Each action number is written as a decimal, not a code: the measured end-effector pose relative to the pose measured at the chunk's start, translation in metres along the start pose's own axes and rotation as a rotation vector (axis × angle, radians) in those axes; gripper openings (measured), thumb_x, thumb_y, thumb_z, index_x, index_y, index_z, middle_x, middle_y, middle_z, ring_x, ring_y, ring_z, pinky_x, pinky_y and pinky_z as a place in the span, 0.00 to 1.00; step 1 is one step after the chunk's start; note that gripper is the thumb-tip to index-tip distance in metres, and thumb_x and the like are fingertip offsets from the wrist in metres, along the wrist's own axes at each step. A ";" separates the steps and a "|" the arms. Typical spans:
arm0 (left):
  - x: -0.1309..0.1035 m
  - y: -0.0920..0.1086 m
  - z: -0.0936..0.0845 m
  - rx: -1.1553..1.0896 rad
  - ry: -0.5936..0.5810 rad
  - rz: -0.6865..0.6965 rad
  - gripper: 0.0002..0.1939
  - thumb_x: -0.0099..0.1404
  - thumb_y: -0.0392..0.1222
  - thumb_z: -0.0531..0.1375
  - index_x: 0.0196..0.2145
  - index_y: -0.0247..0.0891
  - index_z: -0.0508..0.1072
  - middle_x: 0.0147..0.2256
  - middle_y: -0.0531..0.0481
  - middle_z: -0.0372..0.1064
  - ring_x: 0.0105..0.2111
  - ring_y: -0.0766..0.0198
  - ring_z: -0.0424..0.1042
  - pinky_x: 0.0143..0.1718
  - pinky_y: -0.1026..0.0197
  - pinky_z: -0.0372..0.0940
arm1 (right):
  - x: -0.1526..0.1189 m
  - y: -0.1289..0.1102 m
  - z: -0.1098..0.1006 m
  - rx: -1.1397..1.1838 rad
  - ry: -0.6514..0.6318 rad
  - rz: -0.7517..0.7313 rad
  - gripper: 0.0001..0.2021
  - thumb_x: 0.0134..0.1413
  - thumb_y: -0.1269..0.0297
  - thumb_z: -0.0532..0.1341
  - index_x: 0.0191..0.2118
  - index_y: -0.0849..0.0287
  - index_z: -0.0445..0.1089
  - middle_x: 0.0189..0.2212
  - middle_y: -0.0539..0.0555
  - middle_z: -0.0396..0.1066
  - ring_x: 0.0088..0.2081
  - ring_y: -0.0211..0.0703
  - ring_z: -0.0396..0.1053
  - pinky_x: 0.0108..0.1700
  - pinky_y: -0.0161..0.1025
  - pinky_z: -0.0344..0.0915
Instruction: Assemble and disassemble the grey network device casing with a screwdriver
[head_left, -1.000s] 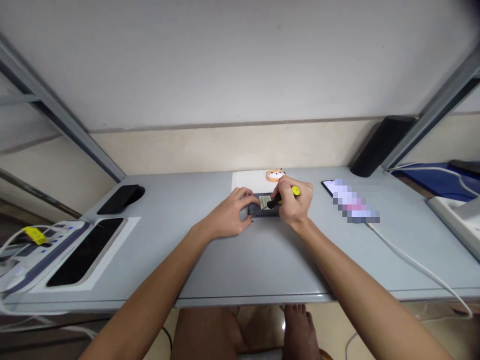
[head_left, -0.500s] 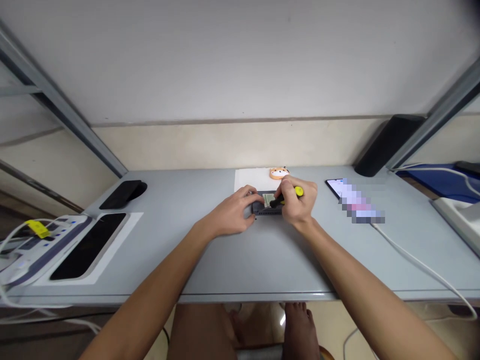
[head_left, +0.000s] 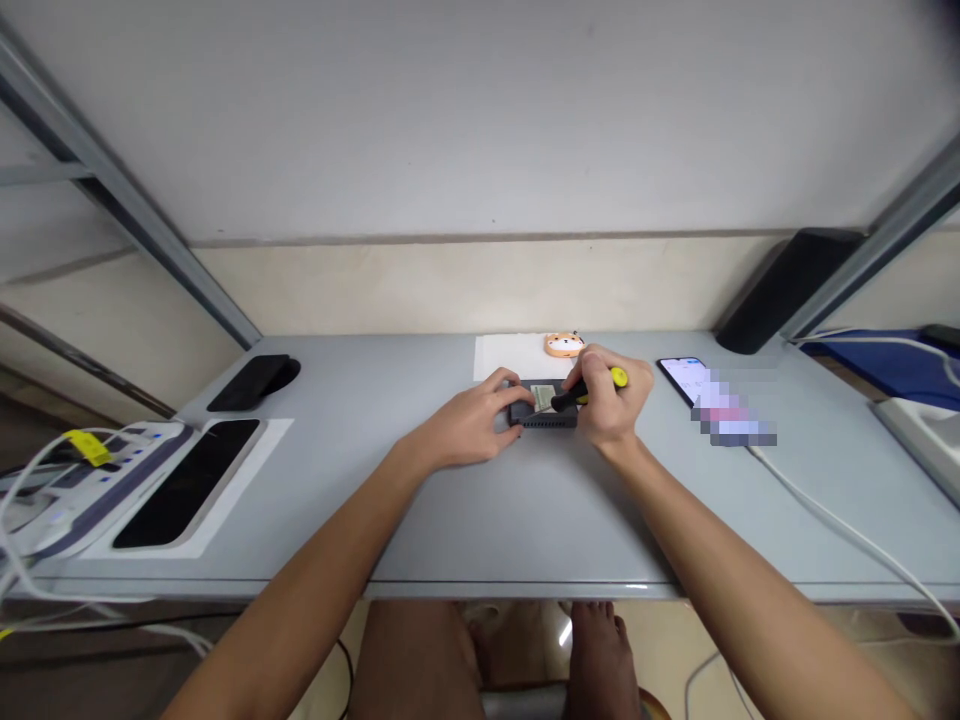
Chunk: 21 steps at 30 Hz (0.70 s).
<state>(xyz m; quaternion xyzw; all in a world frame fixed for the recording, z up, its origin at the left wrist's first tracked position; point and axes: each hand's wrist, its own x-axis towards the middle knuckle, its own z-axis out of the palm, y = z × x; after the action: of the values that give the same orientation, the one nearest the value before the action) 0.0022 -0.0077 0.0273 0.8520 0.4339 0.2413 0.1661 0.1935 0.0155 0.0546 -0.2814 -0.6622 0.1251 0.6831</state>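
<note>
A small dark grey box (head_left: 561,418) with a pale label and a row of vent holes along its front lies on the desk. My left hand (head_left: 480,415) grips its left end, fingers on top and thumb at the front edge. In my right hand (head_left: 616,395) is a screwdriver (head_left: 570,397) with a black and yellow handle, the fingers closed round it. It slants down to the left, its thin shaft over the front left part of the box near my left fingers. I cannot tell exactly where its tip touches.
Behind the box lie white paper (head_left: 510,357) and an orange bear-faced case (head_left: 564,345). To the right are a lit phone (head_left: 682,378) on a white cable and a black cylinder (head_left: 787,290). Leftward sit a dark-screened phone (head_left: 187,485), a black stand (head_left: 251,382) and a power strip (head_left: 127,480).
The screwdriver leans flatter, its handle end moved right with my right hand, and more of its shaft shows. My left hand keeps its hold on the box. The whole view has shifted slightly.
</note>
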 end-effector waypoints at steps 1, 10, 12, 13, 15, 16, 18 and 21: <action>0.000 0.000 0.000 -0.004 -0.002 -0.001 0.15 0.68 0.38 0.60 0.52 0.44 0.74 0.56 0.45 0.66 0.38 0.61 0.75 0.45 0.52 0.72 | 0.000 0.000 0.000 -0.004 -0.004 -0.001 0.20 0.56 0.69 0.53 0.13 0.56 0.63 0.11 0.46 0.58 0.16 0.32 0.55 0.21 0.35 0.49; 0.000 0.001 -0.002 -0.012 -0.018 -0.011 0.19 0.66 0.35 0.60 0.53 0.45 0.74 0.58 0.45 0.66 0.41 0.59 0.77 0.46 0.52 0.73 | 0.000 -0.002 0.000 -0.015 -0.041 -0.021 0.21 0.57 0.68 0.53 0.13 0.56 0.61 0.11 0.46 0.61 0.15 0.32 0.56 0.21 0.35 0.50; 0.000 0.001 -0.002 -0.005 -0.016 -0.014 0.19 0.65 0.34 0.60 0.53 0.45 0.74 0.57 0.45 0.66 0.41 0.58 0.77 0.46 0.51 0.74 | 0.000 -0.003 0.000 -0.015 -0.019 0.003 0.21 0.57 0.68 0.53 0.13 0.55 0.62 0.11 0.46 0.60 0.15 0.33 0.56 0.21 0.36 0.50; 0.000 0.001 -0.001 -0.002 -0.013 -0.016 0.19 0.65 0.34 0.60 0.53 0.45 0.74 0.57 0.45 0.66 0.41 0.58 0.77 0.46 0.51 0.74 | 0.000 -0.003 0.000 -0.017 -0.010 0.014 0.21 0.57 0.68 0.53 0.13 0.55 0.62 0.11 0.46 0.60 0.15 0.33 0.55 0.21 0.36 0.50; 0.000 0.001 -0.001 0.000 -0.003 -0.015 0.19 0.66 0.33 0.59 0.53 0.45 0.74 0.57 0.45 0.67 0.41 0.58 0.78 0.46 0.51 0.74 | 0.000 -0.003 0.000 -0.020 -0.004 0.025 0.20 0.57 0.67 0.53 0.13 0.55 0.62 0.11 0.46 0.60 0.15 0.33 0.55 0.21 0.36 0.49; 0.000 0.001 -0.001 0.000 0.002 -0.014 0.18 0.67 0.33 0.58 0.53 0.45 0.75 0.57 0.45 0.67 0.41 0.58 0.78 0.46 0.51 0.74 | 0.000 -0.003 0.000 -0.020 -0.007 0.026 0.21 0.57 0.67 0.53 0.13 0.55 0.62 0.11 0.47 0.61 0.15 0.33 0.55 0.21 0.37 0.49; 0.000 0.000 0.000 -0.005 0.010 -0.010 0.18 0.67 0.34 0.58 0.53 0.46 0.75 0.56 0.45 0.67 0.42 0.58 0.78 0.47 0.51 0.74 | 0.000 -0.003 0.000 -0.018 -0.014 0.024 0.21 0.58 0.66 0.53 0.13 0.55 0.62 0.11 0.48 0.63 0.16 0.34 0.56 0.22 0.37 0.50; 0.000 -0.001 0.001 -0.018 0.008 -0.018 0.18 0.67 0.34 0.59 0.53 0.45 0.75 0.57 0.44 0.66 0.44 0.56 0.78 0.49 0.50 0.74 | -0.001 -0.004 0.000 -0.013 -0.013 0.016 0.21 0.58 0.65 0.53 0.13 0.54 0.62 0.11 0.48 0.62 0.16 0.35 0.57 0.22 0.37 0.51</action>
<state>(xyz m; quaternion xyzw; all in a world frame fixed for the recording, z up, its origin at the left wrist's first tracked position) 0.0025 -0.0069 0.0262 0.8456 0.4400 0.2472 0.1740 0.1922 0.0119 0.0562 -0.2903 -0.6649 0.1282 0.6761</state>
